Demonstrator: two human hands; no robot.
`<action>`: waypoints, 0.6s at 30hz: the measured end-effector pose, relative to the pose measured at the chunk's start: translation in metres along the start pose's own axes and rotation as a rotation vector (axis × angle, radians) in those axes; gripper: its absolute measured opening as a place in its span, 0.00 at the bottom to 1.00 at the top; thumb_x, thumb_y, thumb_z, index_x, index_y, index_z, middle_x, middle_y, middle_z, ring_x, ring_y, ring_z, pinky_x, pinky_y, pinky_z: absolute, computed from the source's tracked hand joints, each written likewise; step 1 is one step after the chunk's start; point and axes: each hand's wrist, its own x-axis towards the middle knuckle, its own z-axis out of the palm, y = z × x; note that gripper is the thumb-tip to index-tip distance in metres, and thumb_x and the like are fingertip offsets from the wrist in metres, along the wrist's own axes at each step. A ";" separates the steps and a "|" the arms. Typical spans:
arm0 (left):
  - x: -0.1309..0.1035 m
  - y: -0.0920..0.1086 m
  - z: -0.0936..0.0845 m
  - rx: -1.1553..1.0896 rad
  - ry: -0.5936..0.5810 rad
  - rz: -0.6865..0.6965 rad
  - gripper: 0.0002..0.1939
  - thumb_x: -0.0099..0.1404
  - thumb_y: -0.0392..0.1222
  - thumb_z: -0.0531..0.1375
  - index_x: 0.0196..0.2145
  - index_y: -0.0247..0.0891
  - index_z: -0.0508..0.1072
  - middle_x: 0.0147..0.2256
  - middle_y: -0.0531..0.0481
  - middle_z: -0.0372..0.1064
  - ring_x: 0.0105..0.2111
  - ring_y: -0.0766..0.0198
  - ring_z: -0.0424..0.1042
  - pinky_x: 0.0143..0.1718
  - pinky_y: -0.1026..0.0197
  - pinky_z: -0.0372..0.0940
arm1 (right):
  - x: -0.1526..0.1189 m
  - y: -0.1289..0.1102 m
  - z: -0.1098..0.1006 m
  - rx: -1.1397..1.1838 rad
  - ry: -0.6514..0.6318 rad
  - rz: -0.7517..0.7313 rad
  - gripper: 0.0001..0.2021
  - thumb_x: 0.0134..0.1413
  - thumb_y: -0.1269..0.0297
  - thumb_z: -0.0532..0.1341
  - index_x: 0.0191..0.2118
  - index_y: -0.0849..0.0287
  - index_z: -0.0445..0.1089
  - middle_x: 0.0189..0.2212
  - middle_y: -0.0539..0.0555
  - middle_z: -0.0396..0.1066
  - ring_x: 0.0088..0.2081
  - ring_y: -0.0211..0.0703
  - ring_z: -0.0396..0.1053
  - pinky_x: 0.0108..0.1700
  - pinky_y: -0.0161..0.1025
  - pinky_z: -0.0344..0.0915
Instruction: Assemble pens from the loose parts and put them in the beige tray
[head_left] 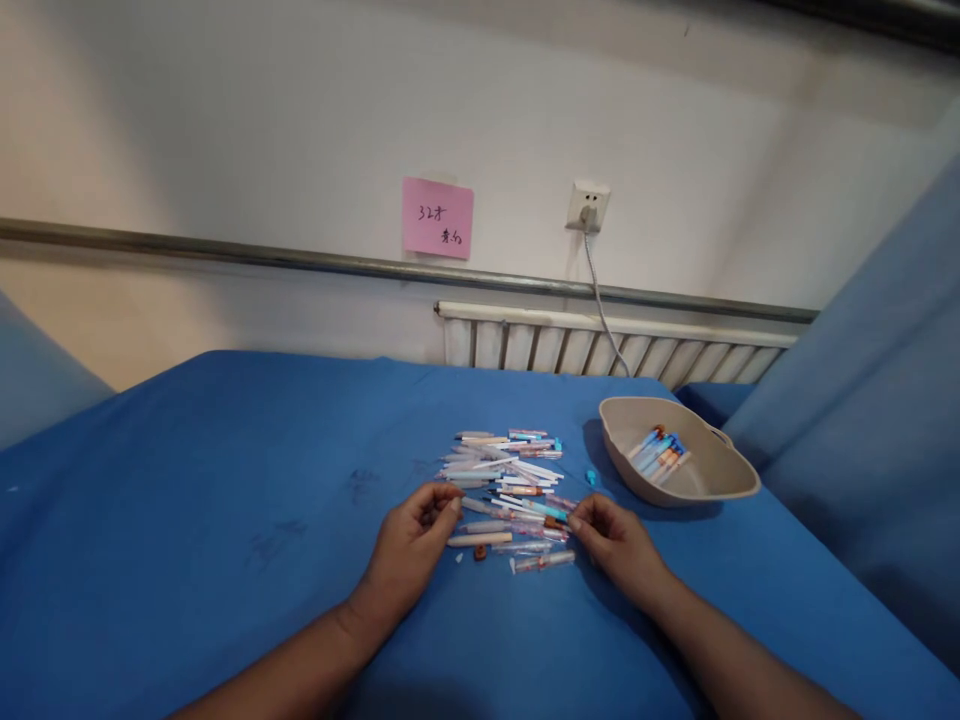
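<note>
Pen parts lie in a loose pile [517,478] on the blue cloth between my two hands: grey and peach barrels, thin white refills and clear printed tubes. My left hand [412,535] is closed in a pinch at the pile's left side, its fingertips at the end of a grey barrel [475,506]. On the right side, my right hand [619,545] is also pinched, right beside a brown piece [553,523] and a light-blue barrel [541,509]. What sits between either hand's fingertips is too small to make out. A peach barrel [480,539] lies nearest me.
A beige basin [716,465] at the right holds several pens [660,455] with blue and brown tops. Small blue [591,477] and brown [480,553] pieces lie loose on the blue cloth [225,500]. Behind stand a radiator [547,345] and a plugged-in cable [600,300].
</note>
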 end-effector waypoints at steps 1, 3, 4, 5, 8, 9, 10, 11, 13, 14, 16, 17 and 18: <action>0.000 -0.002 -0.001 0.012 0.016 0.006 0.14 0.61 0.50 0.53 0.35 0.38 0.69 0.28 0.52 0.70 0.29 0.62 0.71 0.30 0.63 0.65 | 0.000 0.000 0.000 0.009 -0.010 0.001 0.14 0.51 0.51 0.58 0.26 0.57 0.61 0.18 0.45 0.57 0.20 0.35 0.52 0.21 0.32 0.50; 0.000 -0.004 -0.002 0.054 0.010 0.034 0.13 0.61 0.49 0.53 0.35 0.37 0.70 0.29 0.51 0.70 0.31 0.61 0.71 0.32 0.63 0.65 | -0.002 0.000 0.000 0.008 -0.036 -0.006 0.13 0.52 0.53 0.58 0.27 0.57 0.62 0.19 0.45 0.57 0.20 0.34 0.53 0.22 0.32 0.49; 0.000 -0.005 -0.002 0.085 -0.023 0.055 0.13 0.61 0.48 0.53 0.35 0.37 0.71 0.29 0.51 0.71 0.31 0.61 0.70 0.32 0.63 0.64 | -0.003 0.001 -0.001 0.004 -0.047 -0.011 0.12 0.52 0.54 0.58 0.27 0.58 0.63 0.20 0.45 0.58 0.20 0.34 0.53 0.22 0.32 0.49; -0.001 -0.005 -0.002 0.121 -0.078 0.077 0.12 0.62 0.47 0.53 0.36 0.38 0.71 0.29 0.51 0.71 0.30 0.62 0.70 0.33 0.63 0.64 | -0.003 0.001 -0.001 0.000 -0.058 -0.015 0.12 0.52 0.54 0.58 0.28 0.58 0.63 0.20 0.45 0.58 0.21 0.34 0.53 0.22 0.32 0.50; -0.006 -0.001 -0.002 0.253 -0.259 0.183 0.11 0.62 0.45 0.54 0.37 0.40 0.72 0.31 0.50 0.72 0.32 0.62 0.69 0.36 0.63 0.63 | -0.004 0.003 -0.001 -0.001 -0.083 -0.028 0.12 0.53 0.55 0.58 0.28 0.58 0.63 0.20 0.45 0.58 0.22 0.35 0.54 0.24 0.32 0.51; -0.008 0.001 -0.002 0.302 -0.293 0.226 0.10 0.62 0.44 0.55 0.37 0.41 0.73 0.33 0.50 0.72 0.35 0.61 0.69 0.38 0.62 0.62 | -0.004 0.003 -0.001 -0.005 -0.092 -0.033 0.12 0.53 0.55 0.58 0.28 0.58 0.63 0.20 0.45 0.58 0.22 0.35 0.55 0.24 0.32 0.52; -0.010 0.003 -0.002 0.347 -0.315 0.265 0.08 0.61 0.43 0.56 0.37 0.41 0.73 0.35 0.50 0.72 0.36 0.61 0.68 0.39 0.62 0.62 | -0.004 0.004 -0.001 -0.010 -0.099 -0.037 0.12 0.53 0.55 0.58 0.28 0.58 0.63 0.20 0.45 0.58 0.23 0.35 0.55 0.25 0.32 0.52; -0.011 0.005 -0.002 0.387 -0.330 0.296 0.07 0.60 0.42 0.57 0.36 0.42 0.73 0.36 0.50 0.71 0.38 0.60 0.68 0.41 0.61 0.61 | -0.004 0.004 -0.002 -0.016 -0.108 -0.036 0.12 0.53 0.55 0.58 0.28 0.58 0.63 0.20 0.45 0.58 0.23 0.35 0.55 0.25 0.32 0.52; -0.013 0.007 -0.003 0.440 -0.359 0.328 0.06 0.60 0.41 0.58 0.36 0.42 0.73 0.35 0.50 0.70 0.38 0.60 0.67 0.41 0.60 0.60 | -0.004 0.004 -0.002 -0.031 -0.123 -0.035 0.12 0.53 0.54 0.58 0.28 0.58 0.63 0.20 0.45 0.58 0.23 0.35 0.55 0.25 0.32 0.52; -0.013 0.007 -0.004 0.452 -0.372 0.333 0.06 0.60 0.40 0.58 0.35 0.42 0.73 0.35 0.50 0.70 0.38 0.60 0.66 0.41 0.60 0.60 | -0.004 0.004 -0.002 -0.038 -0.131 -0.036 0.12 0.53 0.54 0.58 0.28 0.58 0.63 0.20 0.45 0.58 0.23 0.36 0.55 0.25 0.32 0.53; -0.013 0.006 -0.005 0.460 -0.399 0.334 0.05 0.61 0.39 0.57 0.35 0.42 0.73 0.34 0.50 0.69 0.38 0.60 0.66 0.41 0.60 0.60 | -0.004 0.005 -0.003 -0.053 -0.139 -0.044 0.13 0.54 0.54 0.57 0.28 0.58 0.63 0.20 0.46 0.59 0.23 0.36 0.56 0.26 0.33 0.53; -0.012 0.005 -0.005 0.461 -0.406 0.331 0.05 0.61 0.38 0.57 0.35 0.42 0.73 0.34 0.50 0.69 0.38 0.60 0.66 0.41 0.60 0.60 | -0.003 0.006 -0.003 -0.061 -0.140 -0.049 0.13 0.54 0.53 0.57 0.28 0.58 0.63 0.21 0.46 0.59 0.24 0.36 0.56 0.26 0.33 0.53; -0.011 0.004 -0.005 0.462 -0.410 0.328 0.05 0.61 0.38 0.57 0.35 0.42 0.73 0.34 0.50 0.69 0.38 0.60 0.66 0.41 0.60 0.60 | -0.003 0.007 -0.003 -0.069 -0.137 -0.052 0.13 0.54 0.52 0.57 0.28 0.58 0.63 0.21 0.46 0.59 0.24 0.37 0.57 0.26 0.33 0.53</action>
